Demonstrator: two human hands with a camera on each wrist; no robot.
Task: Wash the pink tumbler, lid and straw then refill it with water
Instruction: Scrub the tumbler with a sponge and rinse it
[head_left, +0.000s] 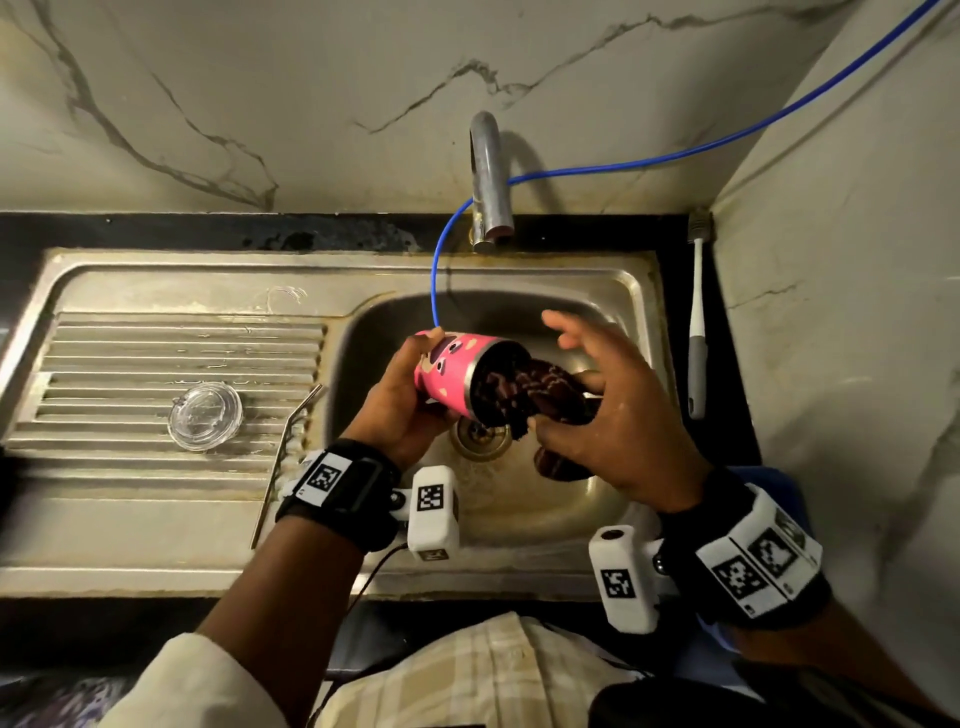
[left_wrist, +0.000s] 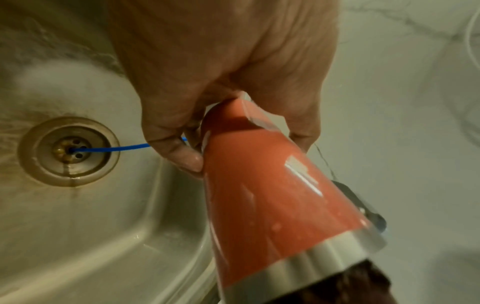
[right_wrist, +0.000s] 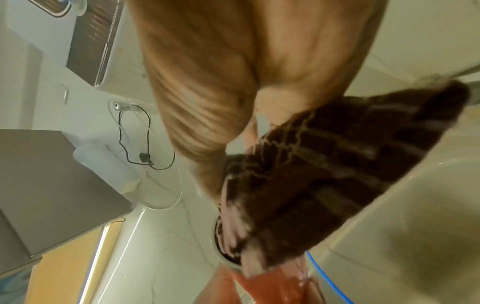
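Observation:
My left hand (head_left: 402, 400) grips the pink tumbler (head_left: 451, 375) on its side over the sink basin (head_left: 524, 493), mouth facing right. A dark brown cloth (head_left: 540, 400) is stuffed into the mouth, and my right hand (head_left: 618, 415) pinches it with thumb and lower fingers while the other fingers spread. In the left wrist view the tumbler (left_wrist: 272, 195) looks orange-pink with a steel rim, my fingers (left_wrist: 182, 152) round its base. The cloth (right_wrist: 324, 164) fills the right wrist view. The clear lid (head_left: 205, 415) and the metal straw (head_left: 283, 457) lie on the drainboard.
A steel tap (head_left: 488, 182) stands behind the basin. A thin blue tube (head_left: 441, 270) runs from the wall down to the drain (left_wrist: 68, 151). A brush (head_left: 697, 322) leans at the right wall. The ribbed drainboard (head_left: 130, 358) lies to the left.

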